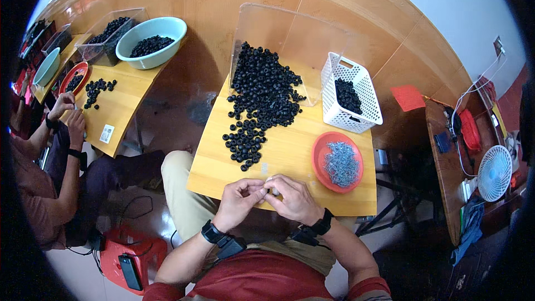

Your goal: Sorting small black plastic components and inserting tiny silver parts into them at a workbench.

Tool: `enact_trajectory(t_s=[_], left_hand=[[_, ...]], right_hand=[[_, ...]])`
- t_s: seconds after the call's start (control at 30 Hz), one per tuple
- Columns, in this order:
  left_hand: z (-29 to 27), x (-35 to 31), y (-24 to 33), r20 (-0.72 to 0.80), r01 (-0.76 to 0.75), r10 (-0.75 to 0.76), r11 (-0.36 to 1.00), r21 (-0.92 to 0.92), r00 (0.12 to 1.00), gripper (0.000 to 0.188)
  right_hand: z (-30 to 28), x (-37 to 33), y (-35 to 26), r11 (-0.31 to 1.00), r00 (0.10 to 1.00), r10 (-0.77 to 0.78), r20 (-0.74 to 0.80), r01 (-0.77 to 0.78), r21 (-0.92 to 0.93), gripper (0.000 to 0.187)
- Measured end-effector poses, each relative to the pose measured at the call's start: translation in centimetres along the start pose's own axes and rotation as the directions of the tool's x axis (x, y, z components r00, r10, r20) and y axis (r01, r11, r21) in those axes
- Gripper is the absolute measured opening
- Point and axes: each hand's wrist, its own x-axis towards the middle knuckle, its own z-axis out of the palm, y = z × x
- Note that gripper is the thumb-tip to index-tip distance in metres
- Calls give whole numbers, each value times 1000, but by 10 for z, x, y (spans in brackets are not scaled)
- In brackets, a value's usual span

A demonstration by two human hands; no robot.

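Left hand (237,203): curled, closed at thumb and forefinger on a small piece (272,190).
Right hand (294,199): bent inward, gripping the same piece from the other side, touching at the tips.
Piece: between both hands, by the near edge of the table (212,173); mostly covered, so cannot tell its exact kind or how firmly pinched.
Slip: likeliest trouble, by judgement; small and held at the tips only, so could shoot free if squeezed askew, then drop past the near edge.
Sight: partly blocked by knuckles; easy to miss a crooked fit.
Loose rings (243,145): black, round, just beyond the left hand; could roll if brushed by a reaching wrist.
Heap (262,81): more black rings, spread out from the mouth of the clear bin (278,22); could slump forward if dug into low down.
Pins (341,164): small, silvery-blue, jumbled on the red plate (319,170) near the right hand; could come up in clumps through tangling, or scatter if caught at the rim by a strap (320,224).
Basket (351,117): white, part-filled with rings, close to the right edge; could tip if bumped by an elbow.
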Motion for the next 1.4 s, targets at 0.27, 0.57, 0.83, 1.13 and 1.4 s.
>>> enact_trajectory(t_s=[0.27,0.57,0.83,1.13,1.4], left_hand=[[13,-2,4,32,43,-43,999,-5,999,19],[23,5,-9,17,-35,33,994,99,999,17],[31,5,-6,-11,24,-23,994,110,1000,17],[29,5,-11,-57,2,5,994,110,998,16],[29,4,-8,-82,0,9,994,110,997,15]], right_hand=[[-47,-19,15,968,985,172,-6,-170,-185,24],[-116,-49,63,585,769,638,-35,-513,-628,39],[-112,-55,81,682,834,551,-34,-473,-558,19],[-108,-58,91,790,893,449,-43,-419,-447,11],[-112,-45,83,852,935,311,168,-195,-486,18]])
